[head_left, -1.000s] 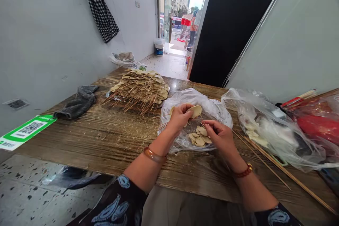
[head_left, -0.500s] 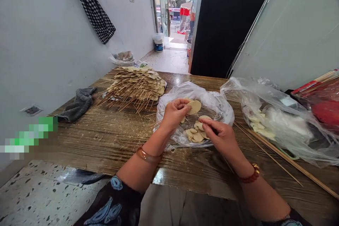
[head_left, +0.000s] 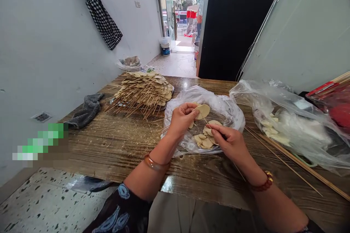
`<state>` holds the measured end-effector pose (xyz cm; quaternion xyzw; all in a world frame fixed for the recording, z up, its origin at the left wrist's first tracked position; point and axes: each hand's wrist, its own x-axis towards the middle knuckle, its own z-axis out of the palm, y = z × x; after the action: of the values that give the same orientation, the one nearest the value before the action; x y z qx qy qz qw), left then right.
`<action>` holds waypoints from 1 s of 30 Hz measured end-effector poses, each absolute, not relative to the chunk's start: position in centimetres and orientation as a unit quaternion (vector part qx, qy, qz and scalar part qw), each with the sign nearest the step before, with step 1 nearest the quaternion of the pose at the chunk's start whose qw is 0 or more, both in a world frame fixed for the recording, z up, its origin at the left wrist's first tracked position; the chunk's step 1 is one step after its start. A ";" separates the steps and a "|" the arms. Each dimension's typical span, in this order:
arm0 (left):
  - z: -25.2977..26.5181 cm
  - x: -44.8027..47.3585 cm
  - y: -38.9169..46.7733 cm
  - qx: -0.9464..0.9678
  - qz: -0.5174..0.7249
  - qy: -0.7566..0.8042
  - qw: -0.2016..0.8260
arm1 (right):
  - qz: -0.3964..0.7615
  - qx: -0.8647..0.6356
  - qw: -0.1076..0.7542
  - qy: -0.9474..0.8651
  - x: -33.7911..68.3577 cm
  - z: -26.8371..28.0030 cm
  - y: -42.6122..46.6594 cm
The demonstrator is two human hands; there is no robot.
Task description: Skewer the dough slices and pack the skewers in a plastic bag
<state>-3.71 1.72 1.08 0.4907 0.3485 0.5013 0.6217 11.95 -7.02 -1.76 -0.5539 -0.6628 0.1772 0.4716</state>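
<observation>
My left hand [head_left: 181,119] pinches a thin, pale yellow potato slice [head_left: 203,110] between thumb and fingers. A bamboo skewer [head_left: 240,172] is in my closed right hand [head_left: 230,141]; its tip end meets the lower edge of that slice, and I cannot tell how deep it goes in. Below both hands, loose potato slices [head_left: 205,142] lie on an opened clear plastic bag [head_left: 234,111]. Farther back on the left is a tall stack of skewered slices [head_left: 147,88], their sticks pointing mostly toward me.
A grey cloth [head_left: 88,110] lies at the left side of the wooden table [head_left: 109,153]. To the right are loose bamboo skewers [head_left: 308,169], another plastic bag [head_left: 308,127] with pale pieces inside, and a red package [head_left: 340,111]. Beyond the table stands an open doorway.
The view has shifted slightly, so everything sits a little lower and to the right. Both hands keep their grips, and more of the skewer shows between the slice and my right fingers.
</observation>
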 end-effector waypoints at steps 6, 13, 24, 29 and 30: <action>1.3 -3.7 1.6 0.498 0.513 0.357 0.602 | 0.184 -0.556 0.471 -0.660 11.9 -1.9 -7.0; 1.1 -3.6 1.5 0.569 0.513 0.367 0.528 | 0.182 -0.565 0.470 -0.653 12.0 -2.2 -6.8; 0.9 -3.0 1.2 0.635 0.504 0.366 0.457 | 0.182 -0.588 0.464 -0.637 12.1 -2.4 -6.6; 0.7 -3.0 1.2 0.538 0.512 0.342 0.577 | 0.160 -0.575 0.484 -0.641 12.0 -2.4 -6.7; 0.7 -3.0 1.3 0.518 0.511 0.338 0.597 | 0.153 -0.571 0.487 -0.643 12.0 -2.4 -6.7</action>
<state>-3.02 1.29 0.74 0.5185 0.3381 0.5106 0.5968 12.03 -6.73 -2.40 -0.5708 -0.6431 0.1532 0.4870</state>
